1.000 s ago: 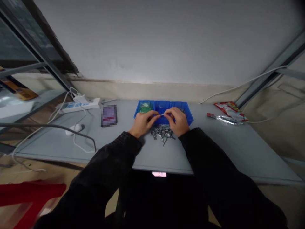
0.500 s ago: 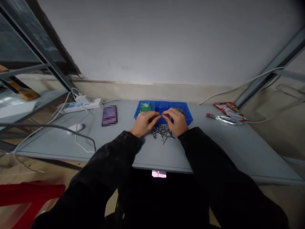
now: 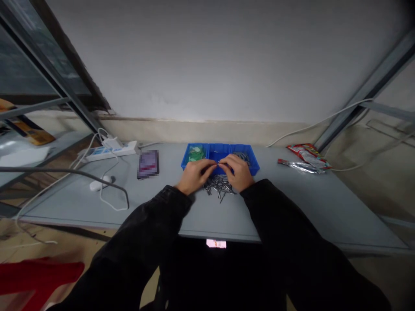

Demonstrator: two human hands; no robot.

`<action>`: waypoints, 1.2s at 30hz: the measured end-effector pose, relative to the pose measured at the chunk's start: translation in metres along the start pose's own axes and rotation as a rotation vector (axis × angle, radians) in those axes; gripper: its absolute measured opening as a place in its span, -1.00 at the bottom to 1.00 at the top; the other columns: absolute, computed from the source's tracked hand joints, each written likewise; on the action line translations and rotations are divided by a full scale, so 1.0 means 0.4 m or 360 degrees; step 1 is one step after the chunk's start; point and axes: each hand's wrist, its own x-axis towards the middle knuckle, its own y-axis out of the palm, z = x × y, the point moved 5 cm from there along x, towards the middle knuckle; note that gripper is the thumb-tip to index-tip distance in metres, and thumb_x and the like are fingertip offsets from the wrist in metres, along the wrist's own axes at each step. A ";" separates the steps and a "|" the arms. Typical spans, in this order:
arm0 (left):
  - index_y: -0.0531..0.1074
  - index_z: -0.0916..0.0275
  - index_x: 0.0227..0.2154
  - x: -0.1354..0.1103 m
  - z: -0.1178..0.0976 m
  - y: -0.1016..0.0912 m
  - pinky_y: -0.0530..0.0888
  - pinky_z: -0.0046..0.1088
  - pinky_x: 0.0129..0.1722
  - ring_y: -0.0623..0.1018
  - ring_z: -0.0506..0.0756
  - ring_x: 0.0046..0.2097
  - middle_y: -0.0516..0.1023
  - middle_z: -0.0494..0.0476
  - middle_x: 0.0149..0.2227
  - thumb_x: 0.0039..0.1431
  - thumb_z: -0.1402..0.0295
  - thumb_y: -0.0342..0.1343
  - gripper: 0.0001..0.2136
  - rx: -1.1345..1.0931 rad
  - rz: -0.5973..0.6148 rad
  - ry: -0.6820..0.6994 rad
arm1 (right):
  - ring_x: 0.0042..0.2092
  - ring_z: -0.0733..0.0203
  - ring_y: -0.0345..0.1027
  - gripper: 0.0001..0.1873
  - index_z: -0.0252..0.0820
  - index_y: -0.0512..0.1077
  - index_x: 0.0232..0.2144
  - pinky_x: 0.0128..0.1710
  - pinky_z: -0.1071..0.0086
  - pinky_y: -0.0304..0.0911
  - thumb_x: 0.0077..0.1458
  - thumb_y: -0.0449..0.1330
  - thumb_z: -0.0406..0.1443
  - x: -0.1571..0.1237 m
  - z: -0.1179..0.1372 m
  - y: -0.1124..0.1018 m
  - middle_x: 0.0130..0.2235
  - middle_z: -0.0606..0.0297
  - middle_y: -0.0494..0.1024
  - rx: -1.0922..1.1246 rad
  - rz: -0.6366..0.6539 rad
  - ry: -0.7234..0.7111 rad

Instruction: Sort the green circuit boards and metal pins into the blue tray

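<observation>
My left hand [image 3: 194, 175] and my right hand [image 3: 237, 172] meet fingertip to fingertip over a grey table [image 3: 292, 203], both pinched on one small metal pin [image 3: 218, 163] held between them. Just below the hands lies a loose pile of small metal pins [image 3: 218, 185]. Right behind the hands sits a blue tray [image 3: 214, 152] with three compartments: green pieces in the left one, metal parts in the right one. The middle one looks bare.
A phone [image 3: 148, 163] lies left of the tray. Farther left are a white power strip [image 3: 106, 151], a white mouse [image 3: 99, 184] and cables. Red and silver packets [image 3: 304, 157] lie at the right. A metal shelf frame stands at the left, a red stool [image 3: 35, 276] below.
My hands have drawn closer together on the pin. The camera has tipped slightly, so everything sits a little lower in view.
</observation>
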 end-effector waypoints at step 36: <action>0.53 0.29 -0.17 0.005 -0.009 0.010 0.46 -0.46 -0.27 0.54 0.00 -0.34 0.62 0.13 -0.28 0.39 0.32 0.06 -0.82 0.0025 0.0069 0.0023 | -0.26 0.14 0.35 -0.78 -0.13 0.38 -0.37 -0.20 0.25 0.27 0.36 0.05 -0.27 0.002 -0.003 0.004 -0.35 0.24 0.47 0.0009 -0.0018 0.0063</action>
